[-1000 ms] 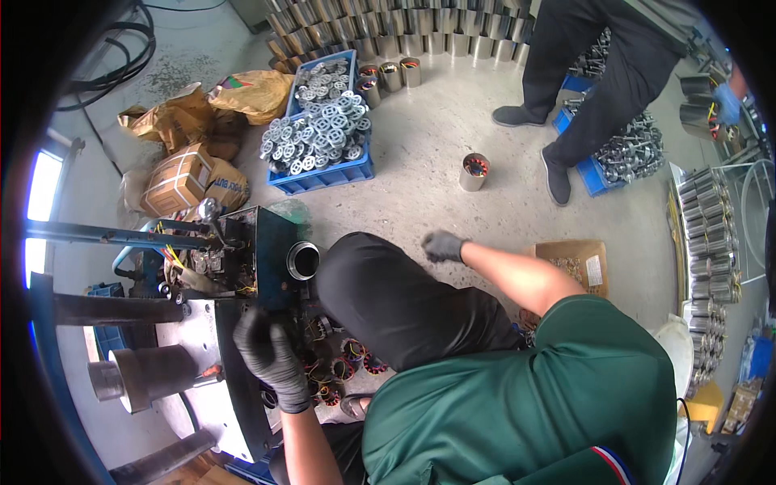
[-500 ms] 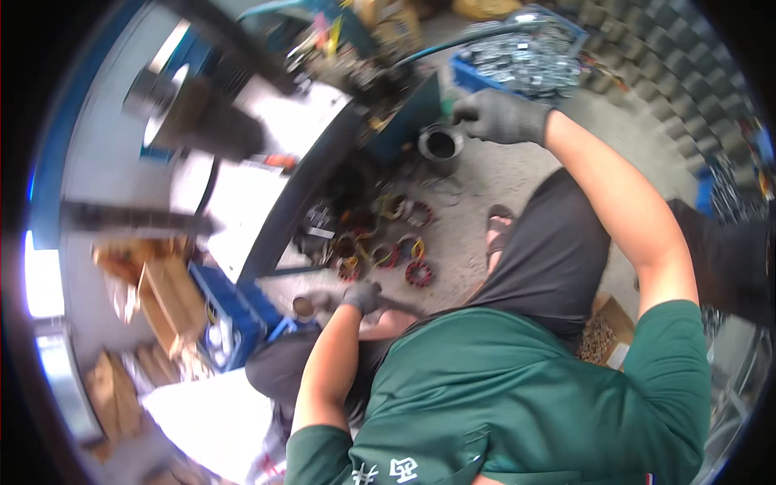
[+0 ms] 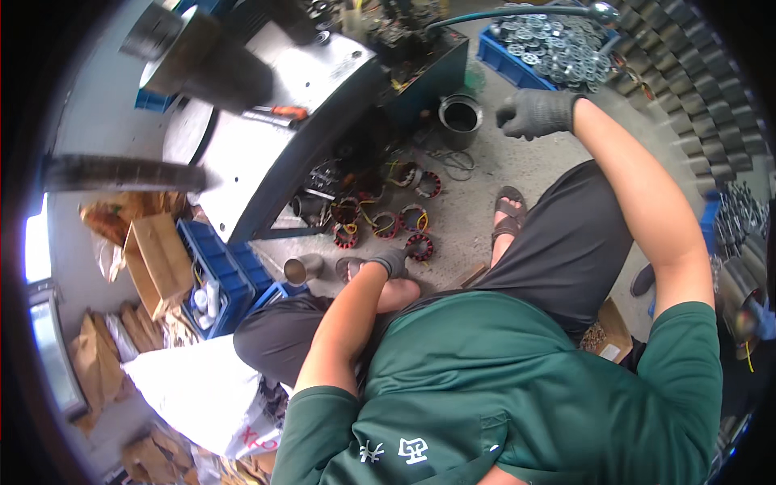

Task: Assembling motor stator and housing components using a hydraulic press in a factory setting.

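Observation:
My right hand, in a grey glove, is held out over the floor with its fingers curled closed. Whether anything is inside them is hidden. Just left of it stands an open-topped metal cylinder, apart from the hand. My left hand, also gloved in grey, hangs low beside my left knee; its fingers do not show clearly. Near it on the floor lie several wire-wound motor stators with red and yellow parts. A short metal sleeve is left of that hand, not touched by it.
A metal work table at the left bears an orange-handled screwdriver and a large dark cylinder. Far right, a blue crate holds silvery discs beside stacked grey sleeves. Blue bins and a white sack stand left.
The view has shifted and sharpened, so the table and floor parts appear moved. My right hand stays near the open-topped cylinder, its fingers curled. My left hand remains low by the knee.

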A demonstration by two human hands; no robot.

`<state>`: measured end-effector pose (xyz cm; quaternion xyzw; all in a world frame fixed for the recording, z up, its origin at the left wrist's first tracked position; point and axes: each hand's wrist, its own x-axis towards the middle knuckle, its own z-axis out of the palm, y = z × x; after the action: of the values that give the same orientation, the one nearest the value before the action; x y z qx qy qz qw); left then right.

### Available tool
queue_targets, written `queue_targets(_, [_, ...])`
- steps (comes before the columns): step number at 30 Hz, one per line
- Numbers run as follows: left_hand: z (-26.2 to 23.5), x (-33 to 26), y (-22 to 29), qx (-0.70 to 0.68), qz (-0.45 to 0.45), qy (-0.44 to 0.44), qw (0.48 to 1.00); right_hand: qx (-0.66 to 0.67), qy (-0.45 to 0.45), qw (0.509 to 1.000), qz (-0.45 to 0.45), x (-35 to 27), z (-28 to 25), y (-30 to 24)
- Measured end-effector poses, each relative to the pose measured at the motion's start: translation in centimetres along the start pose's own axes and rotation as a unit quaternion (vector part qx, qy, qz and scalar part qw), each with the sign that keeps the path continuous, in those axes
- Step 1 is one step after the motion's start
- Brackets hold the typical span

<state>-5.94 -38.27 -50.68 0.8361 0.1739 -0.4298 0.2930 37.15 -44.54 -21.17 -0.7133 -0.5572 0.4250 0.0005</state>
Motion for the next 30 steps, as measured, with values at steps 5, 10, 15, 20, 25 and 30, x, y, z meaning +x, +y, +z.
queue_targets(5, [3.0, 3.0, -2.1, 0.054, -0.034, -0.016, 0.998, -0.026, 0.035, 0.998, 0.043, 1.3, -1.3, -1.1])
queue_targets(10, [1.3, 2.7, 0.5, 0.055, -0.022, 0.039, 0.998, -0.048, 0.060, 0.997, 0.002, 0.5, -1.9, -0.9])
queue_targets(15, [2.4, 1.7, -0.7, 0.086, -0.022, 0.058, 0.994, -0.170, 0.029, 0.979, -0.113, 3.7, -1.0, -2.5])
queue_targets(20, [0.6, 6.5, -0.1, 0.135, -0.020, 0.044, 0.990, -0.234, 0.096, 0.959, -0.126, 5.3, 1.1, 1.8])
queue_targets(25, [-0.3, 2.1, 0.8, 0.120, 0.009, 0.137, 0.983, -0.202, 0.065, 0.970, -0.115, 3.3, 0.4, -2.5])
queue_targets(30, [-8.0, -4.7, 5.4, 0.193, 0.077, 0.217, 0.954, -0.114, 0.055, 0.989, -0.072, 0.7, 0.5, -3.8])
